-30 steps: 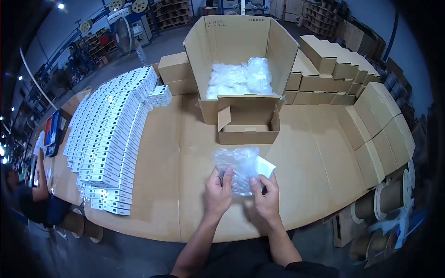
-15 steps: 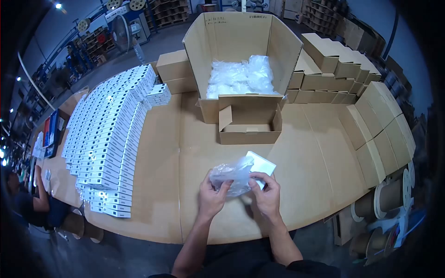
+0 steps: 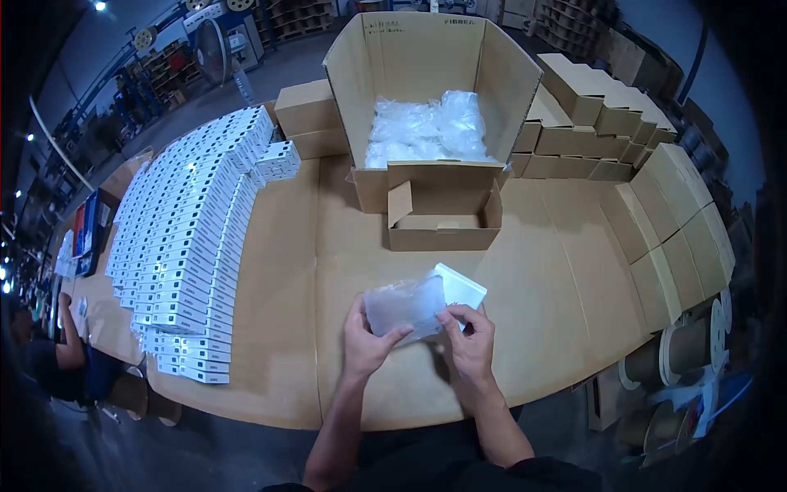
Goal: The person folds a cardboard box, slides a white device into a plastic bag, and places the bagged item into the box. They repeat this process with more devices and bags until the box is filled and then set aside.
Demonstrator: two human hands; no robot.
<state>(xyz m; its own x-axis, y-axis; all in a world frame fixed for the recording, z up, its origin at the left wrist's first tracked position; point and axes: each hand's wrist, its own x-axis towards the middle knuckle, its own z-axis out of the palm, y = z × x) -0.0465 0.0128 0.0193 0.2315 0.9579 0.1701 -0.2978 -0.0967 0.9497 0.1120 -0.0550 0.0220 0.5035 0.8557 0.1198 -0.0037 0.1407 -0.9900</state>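
Note:
A clear plastic bag lies spread between both hands above the table, its face fairly flat. My left hand is closed on the bag's left side, thumb along the lower edge. The thumb and forefinger of my right hand pinch the bag's right edge. The same hand also holds a flat white box, which sticks out behind the bag and is partly covered by it and the fingers. Beyond the hands stands an open cardboard carton, with no contents visible inside.
A large carton at the back holds several plastic bags. Stacked small white boxes fill the left side. Brown cartons line the right and back right. Another person sits at far left; cable spools stand at right.
The crumpled bag is now spread flatter and wider between my hands. My left hand has shifted slightly left. The white box stays in my right hand.

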